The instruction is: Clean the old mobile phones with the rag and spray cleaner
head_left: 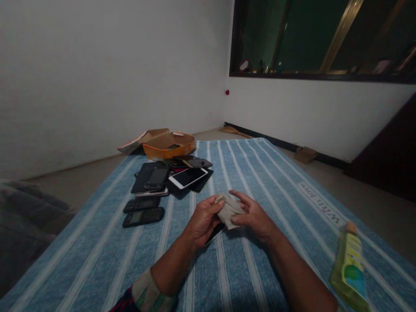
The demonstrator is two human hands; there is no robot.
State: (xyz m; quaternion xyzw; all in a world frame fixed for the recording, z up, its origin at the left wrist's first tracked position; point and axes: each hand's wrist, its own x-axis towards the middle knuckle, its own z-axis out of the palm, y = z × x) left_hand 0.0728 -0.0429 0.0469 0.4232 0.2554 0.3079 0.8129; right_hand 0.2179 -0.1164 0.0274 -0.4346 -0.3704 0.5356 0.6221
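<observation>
Over the middle of the striped cloth, my left hand (203,219) is closed around a dark phone (215,234), most of which is hidden by the fingers and a pale cloth (230,211). The left thumb presses on the cloth's edge. My right hand (255,216) pinches the same cloth from the other side, its index finger stretched out. Nearest to the left hand are two black keypad phones (143,216) lying side by side. Behind them is a pile with a white smartphone (188,177) on top.
A blue and white striped cloth (182,277) covers the table. An orange open box (170,147) stands at the far left end, behind more phones and a dark tablet-like slab (139,177). At the right edge lies a bottle of yellow-green liquid (349,268).
</observation>
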